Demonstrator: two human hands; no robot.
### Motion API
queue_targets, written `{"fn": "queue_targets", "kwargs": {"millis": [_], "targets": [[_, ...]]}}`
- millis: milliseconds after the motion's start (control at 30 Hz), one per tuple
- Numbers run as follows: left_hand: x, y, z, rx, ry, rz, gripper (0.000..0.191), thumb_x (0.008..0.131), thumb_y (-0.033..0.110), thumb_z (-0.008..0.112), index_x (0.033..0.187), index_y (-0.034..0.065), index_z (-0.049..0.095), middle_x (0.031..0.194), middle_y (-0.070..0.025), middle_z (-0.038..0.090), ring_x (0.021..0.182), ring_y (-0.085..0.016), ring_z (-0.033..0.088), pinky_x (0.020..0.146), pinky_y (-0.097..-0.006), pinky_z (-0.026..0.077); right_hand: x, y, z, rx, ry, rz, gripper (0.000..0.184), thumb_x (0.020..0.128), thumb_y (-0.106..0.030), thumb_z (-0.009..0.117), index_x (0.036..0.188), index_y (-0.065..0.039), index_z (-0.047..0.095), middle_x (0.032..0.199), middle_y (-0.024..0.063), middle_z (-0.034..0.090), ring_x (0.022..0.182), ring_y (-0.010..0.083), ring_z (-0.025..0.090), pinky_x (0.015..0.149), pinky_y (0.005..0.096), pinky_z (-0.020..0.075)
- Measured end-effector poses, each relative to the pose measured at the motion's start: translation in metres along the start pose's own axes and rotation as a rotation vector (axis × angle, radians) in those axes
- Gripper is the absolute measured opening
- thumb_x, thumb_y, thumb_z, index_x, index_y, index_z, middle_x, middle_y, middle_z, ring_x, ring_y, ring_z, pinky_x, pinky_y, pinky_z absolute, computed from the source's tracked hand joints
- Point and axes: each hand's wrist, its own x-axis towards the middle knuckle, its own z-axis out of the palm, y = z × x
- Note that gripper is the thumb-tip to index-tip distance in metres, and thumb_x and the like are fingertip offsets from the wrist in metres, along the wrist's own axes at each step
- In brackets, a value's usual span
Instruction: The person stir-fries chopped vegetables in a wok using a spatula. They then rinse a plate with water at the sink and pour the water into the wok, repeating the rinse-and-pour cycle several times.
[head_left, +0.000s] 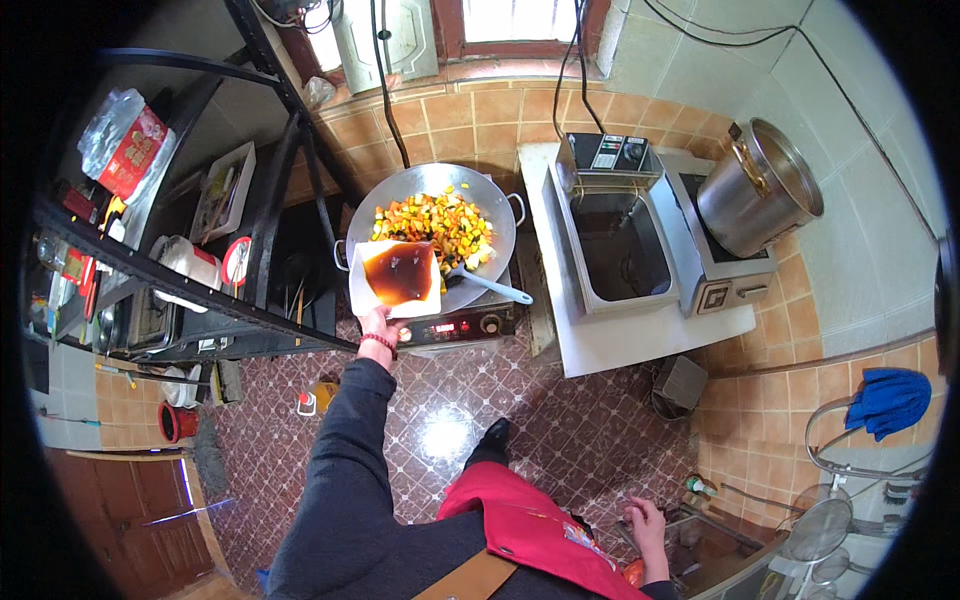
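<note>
My left hand (379, 330), with a red bead bracelet at the wrist, holds the near edge of a square white dish (361, 294). Dark red-brown sauce (399, 272) lies in the dish, which is over the near left part of a large two-handled metal wok (429, 178). Diced orange, yellow and dark green vegetables (442, 223) fill the wok's middle. A light blue spatula (495, 286) rests in the wok, its handle over the right rim. Beneath the wok is an induction cooker (457, 328) with a lit display. My right hand (646, 523) is low at the right, fingers bent, away from the wok; nothing is seen in it.
A black metal shelf rack (187, 281) with containers stands at the left. Right of the wok, a white counter (652, 343) bears a deep fryer (619, 247) and a cooker with a tall steel pot (750, 202). An oil bottle (322, 397) stands on the tiled floor, and a grey bin (679, 382) is below the counter.
</note>
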Motion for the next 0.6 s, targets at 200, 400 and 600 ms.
{"fn": "queue_targets", "kwargs": {"millis": [200, 400, 600], "targets": [[0.053, 0.016, 0.039, 0.312, 0.19, 0.252, 0.067, 0.077, -0.007, 0.047, 0.135, 0.0144, 0.022, 0.13, -0.021, 0.042, 0.107, -0.044, 0.055, 0.073, -0.0647, 0.053, -0.003, -0.014, 0.0, 0.058, 0.043, 0.093, 0.026, 0.091, -0.004, 0.052, 0.116, -0.002, 0.059, 0.09, 0.0081, 0.069, 0.072, 0.0096, 0.062, 0.063, 0.0231, 0.0505], [0.035, 0.061, 0.081, 1.19, 0.386, 0.667, 0.046, 0.083, 0.012, 0.057, 0.126, 0.0155, 0.041, 0.108, -0.0236, 0.06, 0.103, -0.04, 0.06, 0.086, -0.045, 0.047, -0.009, -0.002, 0.005, 0.005, 0.024, 0.115, 0.025, 0.091, -0.005, 0.053, 0.115, -0.001, 0.059, 0.089, 0.008, 0.069, 0.071, 0.01, 0.062, 0.065, 0.0232, 0.0508], [0.002, 0.082, 0.088, 1.228, 0.246, 1.13, 0.035, 0.085, 0.007, 0.052, 0.119, 0.0168, 0.046, 0.104, -0.0218, 0.063, 0.097, -0.041, 0.061, 0.083, -0.047, 0.048, -0.025, 0.026, 0.013, 0.065, 0.055, 0.117, 0.024, 0.089, -0.006, 0.056, 0.111, -0.002, 0.061, 0.087, 0.0089, 0.07, 0.072, 0.0132, 0.065, 0.069, 0.026, 0.0519]]}}
